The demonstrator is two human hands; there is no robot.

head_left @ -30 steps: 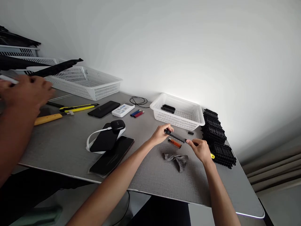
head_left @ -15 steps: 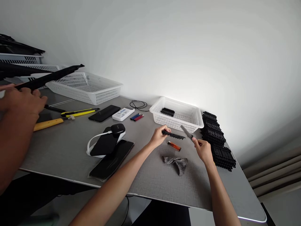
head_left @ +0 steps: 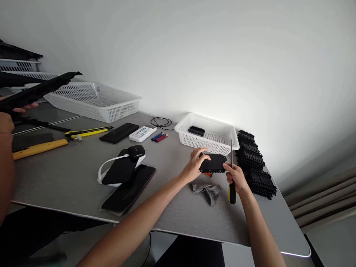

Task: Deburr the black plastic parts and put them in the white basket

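My left hand grips the left end of a flat black plastic piece with a toothed edge, its broad smooth face turned toward me. At the piece's right end, the fingertips of my right hand touch it. That same hand holds a flat file, its narrow grey blade upright and its black-and-yellow handle pointing down. Under the piece lies an orange lighter, mostly hidden. A crumpled grey cloth rests on the table just in front.
Behind my hands stands a white basket with a few black pieces inside. Stacks of similar black pieces line the right edge. Phones, lighters and a yellow cutter lie leftward. A co-worker's hand holds long black parts.
The black piece has turned from edge-on to broad face toward me. My right hand has swung the file upright and touches the piece. The co-worker's hands and long part have moved left.
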